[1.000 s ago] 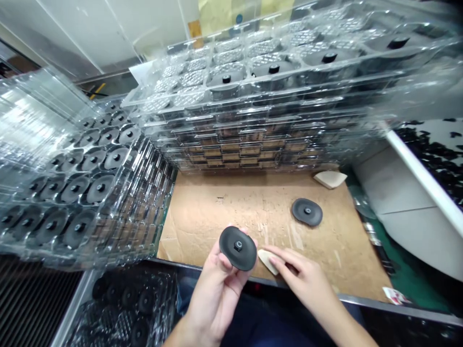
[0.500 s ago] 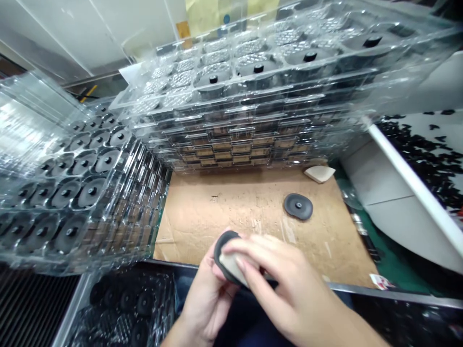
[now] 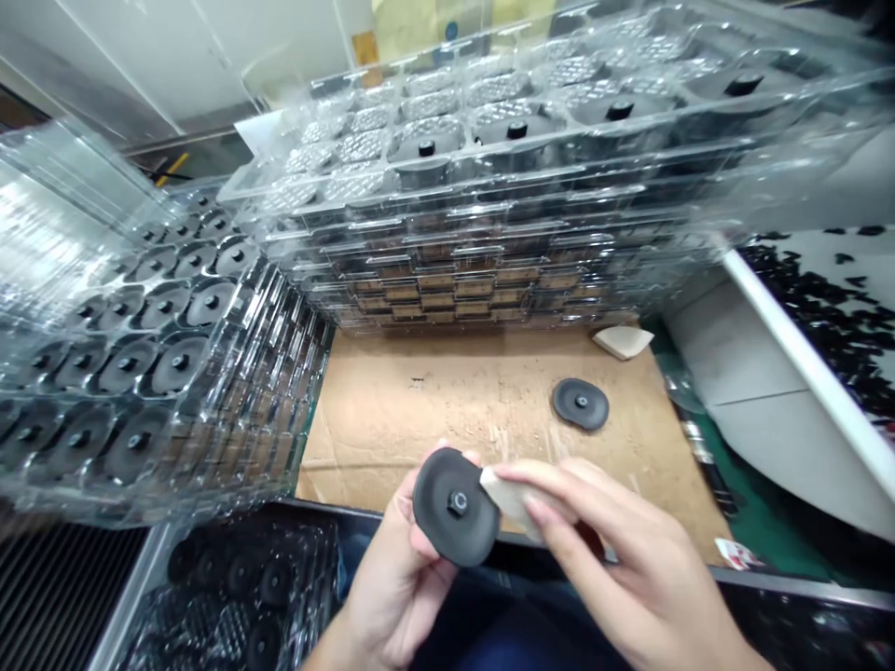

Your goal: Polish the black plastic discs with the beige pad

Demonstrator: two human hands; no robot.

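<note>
In the head view my left hand (image 3: 402,578) grips a dark grey oval disc (image 3: 447,527) by its edge. The disc's face, with a small raised hub in the middle, is turned up toward me. My right hand (image 3: 615,550) pinches a cream-coloured wedge, like a sponge pad (image 3: 514,499), between thumb and fingers. The wedge's tip is at the disc's right edge; whether they touch I cannot tell. Another grey oval disc (image 3: 580,419) lies hub up on the cardboard (image 3: 392,419), and a second cream wedge (image 3: 622,341) rests behind it.
Stacked clear plastic trays (image 3: 461,252) rise behind the cardboard. Another stack (image 3: 230,373) at left holds several discs. A tray of dark round parts (image 3: 294,568) sits lower left. At right, a white bin (image 3: 790,326) has many small black pieces beside its rim.
My right hand has drawn the cream wedge off the disc's face toward the right. The disc in my left hand now shows its hub uncovered.
</note>
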